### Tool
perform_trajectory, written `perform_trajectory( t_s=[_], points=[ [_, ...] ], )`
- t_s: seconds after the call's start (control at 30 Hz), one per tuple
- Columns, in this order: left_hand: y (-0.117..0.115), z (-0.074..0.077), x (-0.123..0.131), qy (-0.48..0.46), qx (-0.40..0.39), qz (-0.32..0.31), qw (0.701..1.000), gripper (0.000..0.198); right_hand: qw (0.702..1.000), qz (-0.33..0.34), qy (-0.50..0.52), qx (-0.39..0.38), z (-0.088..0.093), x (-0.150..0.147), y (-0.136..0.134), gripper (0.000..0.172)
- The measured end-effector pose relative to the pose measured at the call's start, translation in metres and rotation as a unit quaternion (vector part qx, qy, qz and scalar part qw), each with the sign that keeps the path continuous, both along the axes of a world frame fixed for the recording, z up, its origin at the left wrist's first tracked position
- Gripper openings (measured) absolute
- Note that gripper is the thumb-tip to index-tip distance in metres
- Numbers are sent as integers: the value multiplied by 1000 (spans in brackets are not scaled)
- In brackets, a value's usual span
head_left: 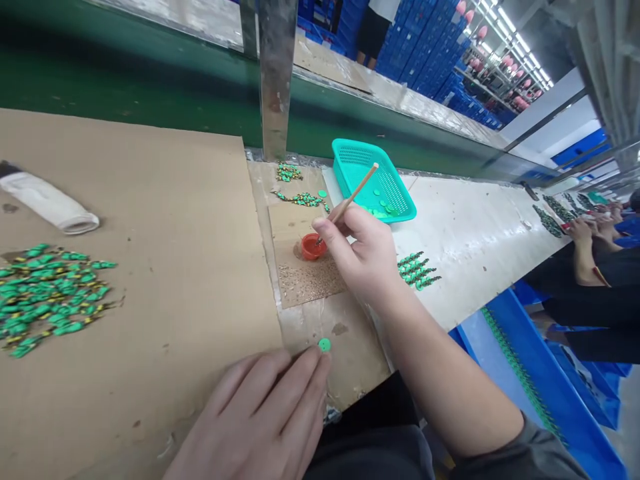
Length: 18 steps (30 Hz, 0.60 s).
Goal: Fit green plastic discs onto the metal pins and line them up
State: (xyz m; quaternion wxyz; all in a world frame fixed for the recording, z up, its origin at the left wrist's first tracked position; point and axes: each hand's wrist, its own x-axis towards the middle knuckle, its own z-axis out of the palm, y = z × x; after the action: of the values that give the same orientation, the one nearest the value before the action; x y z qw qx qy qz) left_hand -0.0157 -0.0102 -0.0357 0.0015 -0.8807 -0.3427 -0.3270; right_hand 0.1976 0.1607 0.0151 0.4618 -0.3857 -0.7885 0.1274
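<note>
In my right hand is a thin paintbrush with a wooden handle, pinched between thumb and fingers. Its lower end dips into a small red cup standing on a piece of cardboard. My left hand rests low at the front of the table, fingers together, with a small green disc at its fingertips. The left thumb is hidden beneath the hand. Right of the right hand lie several green-and-dark jointed strips in a row.
A turquoise basket holding several green discs stands behind my right hand. Green-and-yellow pieces are heaped at left near a white tube. A metal post rises at the back. Other people's hands work at far right.
</note>
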Motion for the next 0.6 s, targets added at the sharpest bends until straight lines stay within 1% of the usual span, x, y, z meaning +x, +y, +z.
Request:
perform_trajectory(
  t_s=[0.1, 0.23, 0.4, 0.6],
  points=[
    [1, 1, 0, -20, -10, 22, 1000, 39, 1000, -5, -8, 1, 0, 0, 1, 43],
    [1, 1, 0, -3, 4, -10, 1000, 35, 1000, -9, -11, 6, 1, 1, 2, 45],
    [-4, -3, 4, -33, -22, 21, 999, 36, 1000, 2, -4, 14, 0, 1, 2, 42],
    [-8, -4, 3, -31, -34, 15, 999, 37, 1000, 0, 5, 27, -1, 1, 3, 44]
  ],
)
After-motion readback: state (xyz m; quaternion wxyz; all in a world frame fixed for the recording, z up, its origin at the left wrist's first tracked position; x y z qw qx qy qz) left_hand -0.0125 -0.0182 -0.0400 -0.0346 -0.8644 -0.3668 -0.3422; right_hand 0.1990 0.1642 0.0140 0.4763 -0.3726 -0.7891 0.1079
